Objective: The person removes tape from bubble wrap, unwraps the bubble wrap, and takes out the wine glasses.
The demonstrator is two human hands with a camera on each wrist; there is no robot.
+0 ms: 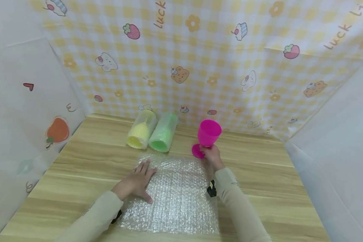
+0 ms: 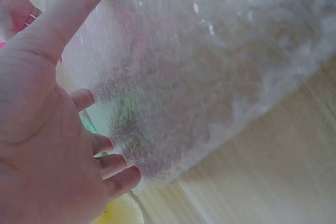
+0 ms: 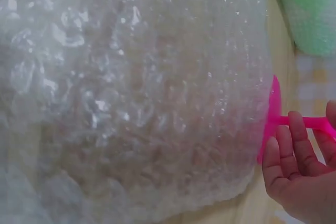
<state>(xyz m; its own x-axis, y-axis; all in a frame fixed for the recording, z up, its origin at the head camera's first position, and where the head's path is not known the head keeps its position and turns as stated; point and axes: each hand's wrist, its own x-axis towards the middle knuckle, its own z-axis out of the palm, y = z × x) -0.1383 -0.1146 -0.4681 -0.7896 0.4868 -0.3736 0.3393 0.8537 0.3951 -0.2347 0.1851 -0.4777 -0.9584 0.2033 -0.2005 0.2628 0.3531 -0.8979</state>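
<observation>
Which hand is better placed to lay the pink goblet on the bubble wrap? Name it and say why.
The right hand, probably: it grips the pink goblet by its stem, near the bubble wrap. The left hand lies spread on the wrap's left side, away from the goblet.

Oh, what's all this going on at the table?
A person's right hand grips a pink goblet by its stem, near the far edge of a sheet of bubble wrap. The left hand rests with fingers spread on that sheet. Beyond it lie a yellow cup and a green cup, both already wrapped; the goblet is still bare.
</observation>
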